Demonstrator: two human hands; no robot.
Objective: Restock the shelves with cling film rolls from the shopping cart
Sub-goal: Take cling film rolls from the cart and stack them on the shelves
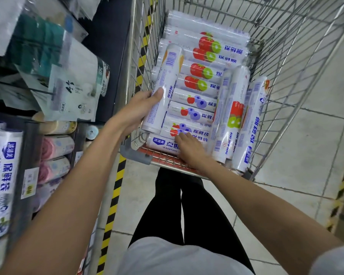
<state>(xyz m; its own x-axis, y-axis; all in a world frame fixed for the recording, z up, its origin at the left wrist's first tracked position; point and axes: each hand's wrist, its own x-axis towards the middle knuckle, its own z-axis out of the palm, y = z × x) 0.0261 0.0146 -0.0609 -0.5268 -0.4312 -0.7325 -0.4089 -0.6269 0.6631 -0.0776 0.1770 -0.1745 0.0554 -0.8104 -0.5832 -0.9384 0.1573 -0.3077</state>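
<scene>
**Glossy film over light, stiff rolls**

Judged light and rigid along the core, but slick in the shiny wrap. Best taken round the middle with a full clasp, not by fingertips.

Left hand (141, 108) curled round the lower part of one white roll (165, 80), thumb across the top. Roll lying lengthwise by the left wall of the shopping cart (286, 56), on top of the crosswise rows.

Right hand (189, 147) palm down, fingers fairly straight, touching a blueberry-print roll (195, 130) at the near end and clasping nothing.

Shelves (28, 135) close by on the left.
</scene>
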